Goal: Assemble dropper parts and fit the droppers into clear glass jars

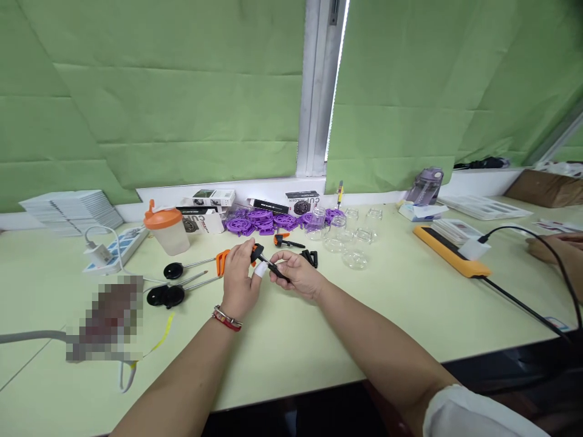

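My left hand (pixel 240 273), its thumb in a white cover, is closed around the head of a black-and-orange part with a thin metal rod (pixel 265 260). At the rod's other end, the fingers of my right hand (pixel 298 274) pinch a black grip-like piece (pixel 279 272). Just beyond my hands lies a similar orange-and-black part (pixel 288 241). Several small black pieces (pixel 310 258) rest beside my right fingers. Orange clip-like pieces (pixel 221 262) are partly hidden behind my left hand. Black round pieces on metal rods (pixel 175 296) lie to the left.
Purple plastic pieces (pixel 259 222), clear cups (pixel 355 260) and printed boxes (pixel 212 198) line the back. An orange-lidded cup (pixel 169 233) and a white power strip (pixel 116 250) stand left. An orange power strip (pixel 450 252) lies right, near another person's hand (pixel 558 250).
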{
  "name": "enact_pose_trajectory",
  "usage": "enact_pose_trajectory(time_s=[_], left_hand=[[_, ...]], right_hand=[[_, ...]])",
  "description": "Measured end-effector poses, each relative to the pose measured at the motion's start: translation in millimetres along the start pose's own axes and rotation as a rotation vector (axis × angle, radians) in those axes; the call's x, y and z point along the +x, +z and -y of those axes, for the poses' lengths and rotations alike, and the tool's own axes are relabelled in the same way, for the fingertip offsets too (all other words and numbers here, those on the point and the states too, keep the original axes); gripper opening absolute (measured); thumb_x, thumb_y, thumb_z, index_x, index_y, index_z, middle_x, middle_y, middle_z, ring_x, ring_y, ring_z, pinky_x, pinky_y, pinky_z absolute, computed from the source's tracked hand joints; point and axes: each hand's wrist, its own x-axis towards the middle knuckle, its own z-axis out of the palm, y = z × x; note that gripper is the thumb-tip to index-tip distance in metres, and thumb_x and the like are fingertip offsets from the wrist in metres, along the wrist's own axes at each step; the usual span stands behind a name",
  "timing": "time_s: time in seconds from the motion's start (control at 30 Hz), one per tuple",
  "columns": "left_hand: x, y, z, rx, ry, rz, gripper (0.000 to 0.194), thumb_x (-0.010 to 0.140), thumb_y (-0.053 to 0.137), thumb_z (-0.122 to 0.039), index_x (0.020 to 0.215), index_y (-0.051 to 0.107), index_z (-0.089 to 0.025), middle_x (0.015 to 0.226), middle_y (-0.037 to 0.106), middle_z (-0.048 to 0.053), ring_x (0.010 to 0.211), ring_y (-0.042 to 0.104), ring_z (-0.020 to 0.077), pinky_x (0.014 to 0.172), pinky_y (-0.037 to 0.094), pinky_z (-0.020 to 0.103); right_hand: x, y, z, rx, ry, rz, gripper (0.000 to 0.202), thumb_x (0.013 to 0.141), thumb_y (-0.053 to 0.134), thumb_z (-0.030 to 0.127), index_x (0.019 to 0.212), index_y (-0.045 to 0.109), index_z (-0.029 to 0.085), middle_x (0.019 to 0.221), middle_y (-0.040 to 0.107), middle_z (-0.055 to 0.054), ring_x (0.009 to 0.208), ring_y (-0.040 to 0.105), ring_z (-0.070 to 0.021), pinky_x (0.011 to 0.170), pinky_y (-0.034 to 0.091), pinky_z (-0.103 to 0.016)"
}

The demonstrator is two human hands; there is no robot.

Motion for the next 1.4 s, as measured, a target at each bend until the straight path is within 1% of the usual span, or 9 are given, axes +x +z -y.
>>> enact_pose_trajectory(time_s=[0.27, 0.7, 0.9, 0.97, 1.03, 1.1, 1.2, 1.3, 1.4], left_hand=[[0.7, 1.1, 3.0, -0.033, -0.02, 0.018, 0.054, 0.084, 0.051, -0.023, 0.137, 0.039, -0.022, 0.12, 0.056, 0.01, 0.114, 0.048, 0.0263, 0.1, 0.035, 0.044], [-0.3, 6.6, -1.1, -0.031, -0.069, 0.048, 0.048, 0.084, 0.048, -0.025, 0.132, 0.042, -0.02, 0.116, 0.058, 0.01, 0.11, 0.05, 0.0263, 0.099, 0.035, 0.044], [-1.1, 7.7, -0.1, -0.042, -0.104, 0.092, 0.051, 0.085, 0.047, -0.028, 0.134, 0.039, -0.019, 0.119, 0.056, 0.01, 0.112, 0.049, 0.0258, 0.098, 0.035, 0.044], [-0.8, 7.4, -0.1, -0.037, -0.114, 0.128, 0.059, 0.08, 0.053, -0.034, 0.134, 0.037, -0.019, 0.121, 0.055, 0.011, 0.114, 0.048, 0.0281, 0.099, 0.034, 0.046], [-0.7, 7.7, -1.4, -0.027, -0.124, 0.153, 0.076, 0.069, 0.064, -0.039, 0.136, 0.034, -0.018, 0.124, 0.052, 0.013, 0.116, 0.046, 0.0315, 0.099, 0.032, 0.049], [-1.0, 8.6, -3.7, -0.045, -0.129, 0.177, 0.096, 0.057, 0.072, -0.041, 0.139, 0.027, -0.016, 0.128, 0.047, 0.015, 0.118, 0.044, 0.0342, 0.1, 0.032, 0.051], [-2.4, 10.7, -7.5, -0.084, -0.125, 0.226, 0.115, 0.049, 0.075, -0.04, 0.143, 0.015, -0.014, 0.134, 0.038, 0.019, 0.123, 0.038, 0.0368, 0.101, 0.032, 0.052], [-3.9, 12.4, -10.0, -0.062, -0.118, 0.257, 0.125, 0.046, 0.076, -0.039, 0.146, 0.006, -0.012, 0.137, 0.032, 0.021, 0.128, 0.031, 0.0386, 0.103, 0.03, 0.054], [-4.8, 13.2, -10.7, -0.033, -0.126, 0.267, 0.127, 0.046, 0.076, -0.039, 0.146, 0.003, -0.011, 0.138, 0.029, 0.022, 0.129, 0.028, 0.0395, 0.104, 0.029, 0.055]], right_hand=[[1.3, 2.0, -2.4, 0.021, 0.011, 0.0, 0.037, 0.072, 0.07, 0.042, 0.095, 0.051, 0.019, 0.064, 0.062, 0.001, 0.042, 0.041, -0.0054, 0.038, 0.021, -0.016], [2.9, 6.3, -5.1, 0.086, 0.044, -0.091, 0.033, 0.071, 0.069, 0.034, 0.093, 0.051, 0.018, 0.06, 0.062, 0.0, 0.04, 0.04, -0.0056, 0.038, 0.019, -0.016], [2.2, 9.0, -4.5, 0.14, 0.078, -0.086, 0.034, 0.07, 0.07, 0.032, 0.093, 0.05, 0.018, 0.058, 0.061, 0.001, 0.04, 0.04, -0.0056, 0.038, 0.019, -0.015], [2.4, 10.4, -4.7, 0.164, 0.086, -0.094, 0.033, 0.069, 0.071, 0.031, 0.092, 0.051, 0.018, 0.056, 0.059, 0.002, 0.039, 0.039, -0.0052, 0.038, 0.018, -0.015], [2.8, 11.5, -4.9, 0.176, 0.101, -0.121, 0.034, 0.069, 0.072, 0.031, 0.093, 0.052, 0.017, 0.056, 0.058, 0.003, 0.04, 0.041, -0.0057, 0.039, 0.02, -0.016], [3.1, 11.6, -4.8, 0.181, 0.124, -0.138, 0.036, 0.068, 0.073, 0.03, 0.095, 0.053, 0.017, 0.058, 0.06, 0.002, 0.042, 0.044, -0.0068, 0.041, 0.026, -0.017], [3.0, 10.3, -4.4, 0.193, 0.146, -0.117, 0.042, 0.067, 0.074, 0.028, 0.1, 0.051, 0.017, 0.059, 0.061, 0.001, 0.044, 0.047, -0.0078, 0.044, 0.032, -0.02], [3.0, 9.3, -4.7, 0.192, 0.162, -0.098, 0.045, 0.069, 0.073, 0.027, 0.105, 0.049, 0.018, 0.058, 0.061, 0.002, 0.044, 0.048, -0.0088, 0.047, 0.036, -0.022], [3.3, 10.8, -6.5, 0.201, 0.152, -0.089, 0.041, 0.072, 0.07, 0.025, 0.106, 0.049, 0.017, 0.058, 0.06, 0.002, 0.048, 0.051, -0.0095, 0.052, 0.04, -0.023]])
